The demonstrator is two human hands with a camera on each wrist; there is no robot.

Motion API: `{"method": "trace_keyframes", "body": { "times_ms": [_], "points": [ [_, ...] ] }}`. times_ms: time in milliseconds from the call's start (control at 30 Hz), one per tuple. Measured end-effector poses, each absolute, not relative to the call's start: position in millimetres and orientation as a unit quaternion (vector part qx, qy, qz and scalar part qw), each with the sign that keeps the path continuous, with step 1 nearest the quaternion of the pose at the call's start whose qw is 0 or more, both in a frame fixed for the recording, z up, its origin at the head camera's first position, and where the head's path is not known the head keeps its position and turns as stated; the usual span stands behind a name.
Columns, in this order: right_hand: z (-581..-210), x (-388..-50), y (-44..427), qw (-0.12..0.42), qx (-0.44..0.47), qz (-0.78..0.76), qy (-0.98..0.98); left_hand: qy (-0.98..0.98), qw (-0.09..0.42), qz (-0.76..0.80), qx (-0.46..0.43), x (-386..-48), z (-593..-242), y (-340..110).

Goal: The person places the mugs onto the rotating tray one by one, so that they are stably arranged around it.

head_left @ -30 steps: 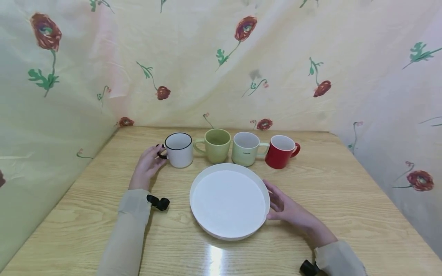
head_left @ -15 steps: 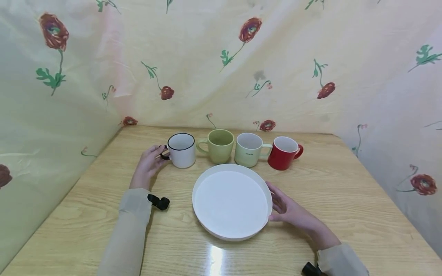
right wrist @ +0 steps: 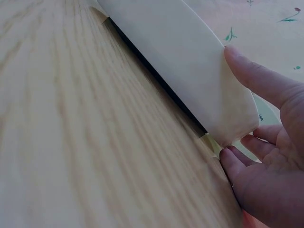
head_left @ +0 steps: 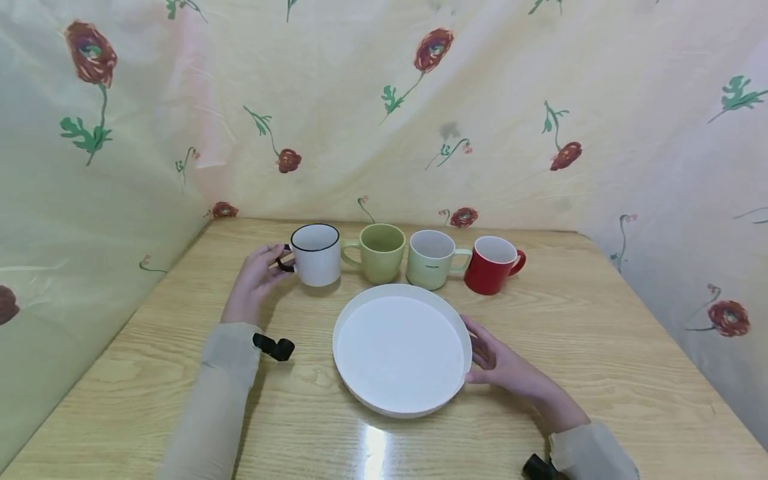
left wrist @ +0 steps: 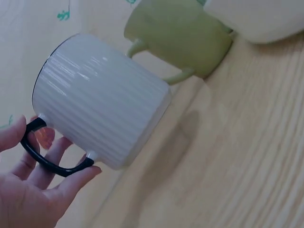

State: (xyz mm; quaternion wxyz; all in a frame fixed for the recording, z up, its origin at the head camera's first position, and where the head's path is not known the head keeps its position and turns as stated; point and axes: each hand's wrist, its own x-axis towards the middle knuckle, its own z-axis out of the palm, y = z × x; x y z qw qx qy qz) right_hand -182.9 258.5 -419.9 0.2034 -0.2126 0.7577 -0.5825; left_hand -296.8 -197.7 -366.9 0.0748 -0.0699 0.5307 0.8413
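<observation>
A white ribbed mug point(head_left: 318, 260) with a black rim hangs a little above the table, its shadow below it. My left hand point(head_left: 259, 277) grips it by the black handle point(left wrist: 52, 166), thumb and fingers about the loop. A round white tray point(head_left: 402, 353) with a low wall lies on the wood in front of the mugs. Against its right side rests my right hand point(head_left: 504, 363), fingers spread along the wall. The right wrist view has a thumb point(right wrist: 256, 73) at the tray's rim and fingertips by its lower edge.
To the right of the white mug stand an olive-green mug point(head_left: 381, 257), a pale green mug point(head_left: 426, 267) and a red mug point(head_left: 489, 270), in a row behind the tray. A flower-printed cloth point(head_left: 336, 100) walls the wooden table point(head_left: 600, 333) at the back and sides.
My left hand has raised the white mug slightly off the table, and a shadow now shows under it. The right hand stays at the tray's side. The view has shifted slightly.
</observation>
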Motion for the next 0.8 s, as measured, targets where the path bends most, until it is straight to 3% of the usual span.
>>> {"method": "trace_keyframes", "body": {
  "times_ms": [467, 800],
  "points": [
    [-420, -184, 258, 0.209, -0.205, -0.588, 0.754, 0.509, 0.086, 0.851, -0.096, -281, -334, -189],
    [-420, -183, 257, 0.210, -0.203, -0.590, 0.753, 0.501, 0.111, 0.856, -0.060, -263, -330, -184]
  ]
}}
